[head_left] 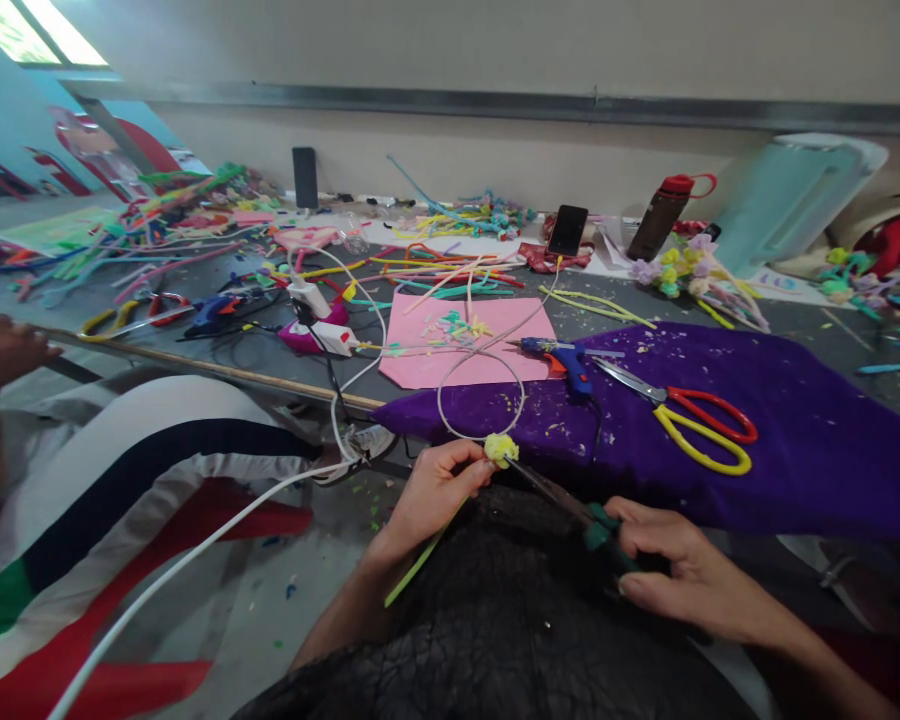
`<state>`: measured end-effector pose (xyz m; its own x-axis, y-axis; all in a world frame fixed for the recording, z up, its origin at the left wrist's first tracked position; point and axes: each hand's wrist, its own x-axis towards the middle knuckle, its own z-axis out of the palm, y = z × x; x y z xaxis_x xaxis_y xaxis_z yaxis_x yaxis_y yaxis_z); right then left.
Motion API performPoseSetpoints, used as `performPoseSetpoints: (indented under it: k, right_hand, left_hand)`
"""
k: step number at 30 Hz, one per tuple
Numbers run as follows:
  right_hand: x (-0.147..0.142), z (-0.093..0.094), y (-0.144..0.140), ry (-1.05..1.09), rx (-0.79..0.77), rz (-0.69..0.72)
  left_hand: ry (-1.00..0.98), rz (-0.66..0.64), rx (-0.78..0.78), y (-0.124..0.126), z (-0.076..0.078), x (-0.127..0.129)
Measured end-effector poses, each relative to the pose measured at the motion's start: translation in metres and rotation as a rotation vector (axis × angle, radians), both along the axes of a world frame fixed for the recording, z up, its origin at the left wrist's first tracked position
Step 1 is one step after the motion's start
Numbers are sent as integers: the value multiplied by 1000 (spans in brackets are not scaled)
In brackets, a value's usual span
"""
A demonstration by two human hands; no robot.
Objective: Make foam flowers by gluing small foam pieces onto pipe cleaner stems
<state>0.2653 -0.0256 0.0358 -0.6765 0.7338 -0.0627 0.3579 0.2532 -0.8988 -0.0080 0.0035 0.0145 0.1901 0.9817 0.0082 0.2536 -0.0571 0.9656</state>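
My left hand is closed in a pinch at the base of a small, pale yellow pipe-cleaner flower. A light green pipe-cleaner stem trails down from that hand. On the right, my right hand is wrapped round the dark green handles of scissors. Their narrow metal tips meet the flower's right side. Both hands are above my dark, creased lap. Just beyond lies a purple cloth, bearing larger scissors with red and yellow handles and a blue glue gun.
A pink sheet carries short pipe-cleaner scraps. White cables and a power adapter are on the left, where another person's leg and hand show. At the back stand a phone, a dark bottle and finished flowers.
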Motion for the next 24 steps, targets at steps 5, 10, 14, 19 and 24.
performPoseSetpoints:
  k: [5, 10, 14, 19, 24]
  right_hand:
    - [4, 0, 6, 30, -103, 14]
    - [7, 1, 11, 75, -259, 9]
    - [7, 2, 13, 97, -387, 0]
    - [8, -1, 17, 138, -450, 6]
    - [9, 0, 17, 144, -415, 0]
  left_hand:
    - [51, 16, 43, -1, -2, 0]
    - [114, 22, 79, 0, -3, 0]
    - [150, 23, 93, 0, -1, 0]
    - [161, 8, 90, 0, 2, 2]
    - [135, 9, 76, 2, 1, 2]
